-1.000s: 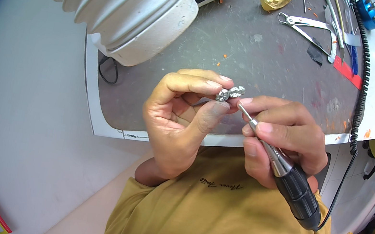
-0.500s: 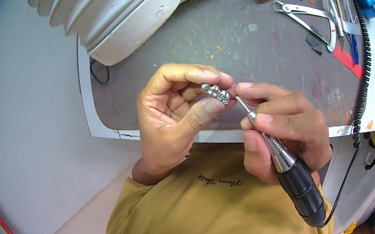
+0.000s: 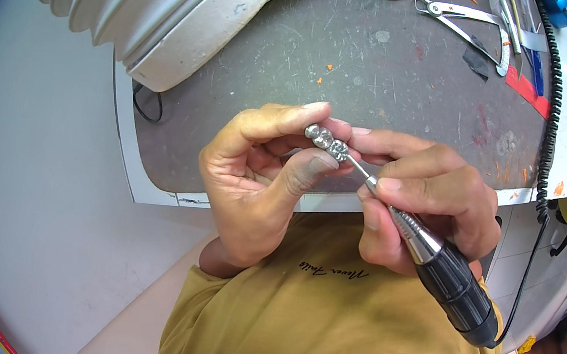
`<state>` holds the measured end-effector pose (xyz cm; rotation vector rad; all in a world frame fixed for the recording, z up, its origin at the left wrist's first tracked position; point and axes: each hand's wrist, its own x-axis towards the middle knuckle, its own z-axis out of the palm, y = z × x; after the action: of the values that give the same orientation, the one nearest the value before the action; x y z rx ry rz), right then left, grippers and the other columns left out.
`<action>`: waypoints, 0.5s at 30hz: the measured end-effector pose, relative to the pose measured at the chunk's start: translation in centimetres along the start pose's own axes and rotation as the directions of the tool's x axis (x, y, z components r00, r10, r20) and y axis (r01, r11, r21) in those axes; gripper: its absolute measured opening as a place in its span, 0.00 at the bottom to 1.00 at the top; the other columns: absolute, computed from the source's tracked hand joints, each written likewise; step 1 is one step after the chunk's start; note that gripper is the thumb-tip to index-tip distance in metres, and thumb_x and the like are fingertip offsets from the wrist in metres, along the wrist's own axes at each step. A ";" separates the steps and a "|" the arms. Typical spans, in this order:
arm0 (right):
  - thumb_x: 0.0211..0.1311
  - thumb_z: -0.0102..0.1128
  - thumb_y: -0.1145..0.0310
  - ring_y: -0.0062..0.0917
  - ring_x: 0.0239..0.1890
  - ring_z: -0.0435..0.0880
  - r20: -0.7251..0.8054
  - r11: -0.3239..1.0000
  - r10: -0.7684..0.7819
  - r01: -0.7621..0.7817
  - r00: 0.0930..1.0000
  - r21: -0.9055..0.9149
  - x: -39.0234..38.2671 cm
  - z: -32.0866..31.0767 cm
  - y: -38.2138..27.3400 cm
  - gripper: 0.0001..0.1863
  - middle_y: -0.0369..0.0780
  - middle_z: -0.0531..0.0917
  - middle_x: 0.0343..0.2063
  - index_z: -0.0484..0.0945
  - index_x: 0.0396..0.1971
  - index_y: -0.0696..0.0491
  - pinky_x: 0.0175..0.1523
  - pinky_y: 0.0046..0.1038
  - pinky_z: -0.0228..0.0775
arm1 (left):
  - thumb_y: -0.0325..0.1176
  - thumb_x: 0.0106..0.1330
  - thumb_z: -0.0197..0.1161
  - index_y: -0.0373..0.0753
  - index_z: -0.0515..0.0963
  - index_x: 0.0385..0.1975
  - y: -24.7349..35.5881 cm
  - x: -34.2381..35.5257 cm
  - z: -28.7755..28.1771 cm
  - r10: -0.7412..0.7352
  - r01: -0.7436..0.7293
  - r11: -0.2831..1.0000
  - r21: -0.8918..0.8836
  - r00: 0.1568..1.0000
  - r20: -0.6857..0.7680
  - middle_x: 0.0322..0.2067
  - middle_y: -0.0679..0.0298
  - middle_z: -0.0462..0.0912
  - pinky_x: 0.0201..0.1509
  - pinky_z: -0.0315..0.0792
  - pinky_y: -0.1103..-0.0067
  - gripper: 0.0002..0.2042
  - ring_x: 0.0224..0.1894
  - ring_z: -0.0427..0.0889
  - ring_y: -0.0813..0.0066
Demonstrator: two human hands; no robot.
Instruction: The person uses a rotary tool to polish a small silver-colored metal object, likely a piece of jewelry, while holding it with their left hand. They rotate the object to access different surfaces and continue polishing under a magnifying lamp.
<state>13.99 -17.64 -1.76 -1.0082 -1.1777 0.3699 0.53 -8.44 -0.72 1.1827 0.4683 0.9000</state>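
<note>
Three-unit silver dental bridge [image 3: 323, 139] in left hand [image 3: 247, 172], rotary handpiece [image 3: 443, 263] at its right end

Bridge raised above the grey surface [image 3: 280, 52], near the front edge, pinched between left thumb and fingers [image 3: 311, 113]; its row of rounded units slopes down to the right. Right hand [image 3: 453, 195] has fingers clamped around the handpiece's metal nose, black body angled toward lower right; slim metal tip [image 3: 358, 166] meets or nearly meets the end unit, contact cannot be told. Right index fingertip just beside the left fingertips. Beyond the hands: white corrugated hose [image 3: 170, 6] at upper left, metal caliper [image 3: 466, 12] and red strip [image 3: 527, 94] at upper right, orange crumbs [image 3: 329, 67] scattered between
</note>
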 end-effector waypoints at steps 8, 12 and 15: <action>0.52 0.65 0.85 0.44 0.42 0.85 0.006 1.000 0.007 -0.007 1.000 -0.003 0.1 0.0 -0.1 0.14 0.46 0.80 0.28 0.74 0.38 0.60 0.53 0.51 0.78 | 0.15 0.62 0.62 0.29 0.76 0.49 0.0 0.1 -0.2 -0.009 0.010 0.999 -0.031 1.000 0.013 0.42 0.50 0.82 0.46 0.85 0.73 0.15 0.44 0.84 0.66; 0.51 0.66 0.84 0.42 0.43 0.85 0.036 0.999 0.010 -0.009 0.999 -0.034 0.3 -0.3 -0.2 0.15 0.46 0.81 0.29 0.75 0.39 0.60 0.52 0.47 0.79 | 0.15 0.62 0.61 0.29 0.76 0.50 0.1 0.1 0.0 -0.017 0.017 0.998 -0.055 1.000 0.006 0.42 0.50 0.81 0.46 0.85 0.74 0.15 0.44 0.84 0.67; 0.51 0.66 0.84 0.42 0.43 0.85 0.049 0.999 -0.004 0.007 0.999 -0.051 0.4 -0.3 -0.1 0.15 0.46 0.81 0.29 0.75 0.40 0.60 0.51 0.44 0.79 | 0.15 0.62 0.61 0.28 0.75 0.49 -0.2 0.1 -0.2 0.006 -0.005 0.999 -0.038 1.000 0.014 0.42 0.49 0.81 0.45 0.86 0.73 0.15 0.44 0.84 0.67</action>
<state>14.40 -17.60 -1.46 -1.0454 -1.2390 0.3629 0.48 -8.25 -0.96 1.1554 0.4350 0.9012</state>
